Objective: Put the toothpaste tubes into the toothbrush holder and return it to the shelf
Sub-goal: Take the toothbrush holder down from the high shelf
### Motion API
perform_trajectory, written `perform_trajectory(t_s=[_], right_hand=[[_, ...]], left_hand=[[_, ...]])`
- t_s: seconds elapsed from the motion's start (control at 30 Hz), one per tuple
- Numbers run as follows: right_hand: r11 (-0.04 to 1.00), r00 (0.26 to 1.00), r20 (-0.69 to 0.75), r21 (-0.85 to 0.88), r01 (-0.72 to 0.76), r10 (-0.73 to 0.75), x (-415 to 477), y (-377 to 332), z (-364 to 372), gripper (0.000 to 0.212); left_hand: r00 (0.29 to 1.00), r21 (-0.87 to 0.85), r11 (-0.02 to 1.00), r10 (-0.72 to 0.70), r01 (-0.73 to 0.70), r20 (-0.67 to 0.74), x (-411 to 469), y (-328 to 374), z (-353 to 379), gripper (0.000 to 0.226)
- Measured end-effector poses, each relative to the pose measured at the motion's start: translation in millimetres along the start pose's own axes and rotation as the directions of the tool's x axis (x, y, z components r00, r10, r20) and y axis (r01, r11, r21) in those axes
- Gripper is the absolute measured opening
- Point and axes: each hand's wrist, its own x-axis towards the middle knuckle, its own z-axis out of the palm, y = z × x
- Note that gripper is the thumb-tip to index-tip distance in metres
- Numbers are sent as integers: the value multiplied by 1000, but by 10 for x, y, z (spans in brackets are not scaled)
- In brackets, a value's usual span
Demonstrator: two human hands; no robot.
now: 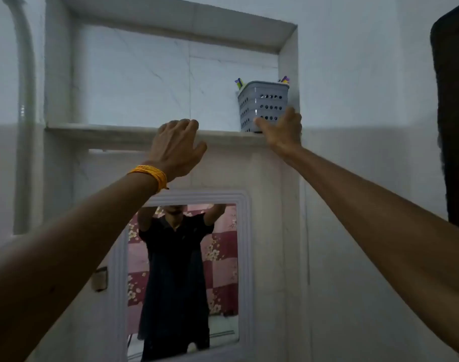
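Note:
A grey perforated toothbrush holder (262, 105) stands on the marble shelf (97, 131) at the right end of a wall niche, against the niche's right side. Coloured tips of tubes or brushes (239, 83) stick out of its top at both back corners. My right hand (282, 130) is raised to the holder's lower right corner, thumb and fingers spread around its base and touching it. My left hand (174, 147), with an orange thread band on the wrist, hovers open in front of the shelf's front edge, fingers slightly curled, holding nothing.
A white-framed mirror (182, 278) hangs below the shelf and reflects a person in a dark shirt. A grey pipe (24, 113) runs down the left wall. A dark door frame (453, 113) is at the right edge. The shelf left of the holder is bare.

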Motion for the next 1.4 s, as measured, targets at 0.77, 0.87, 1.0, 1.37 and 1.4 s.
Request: perform_trajectory(t_s=[0.77, 0.87, 1.0, 1.37, 1.4], right_hand=[[988, 987, -87, 90, -128, 136, 698, -100, 373, 118], [987, 988, -106, 125, -102, 115, 577, -190, 274, 117], [987, 989, -126, 153, -53, 73, 369, -296, 111, 111], [972, 996, -55, 225, 75, -64, -912, 133, -299, 103], [971, 997, -43, 228, 70, -62, -1091, 245, -296, 105]], left_hand=[[986, 270, 963, -48, 3, 159, 604, -165, 523, 68], [978, 252, 968, -58, 5, 202, 579, -143, 480, 62], [961, 194, 981, -77, 24, 267, 447, -85, 393, 65], [999, 6, 1000, -26, 26, 27, -719, 81, 343, 60], [999, -21, 999, -34, 35, 35, -868, 85, 354, 58]])
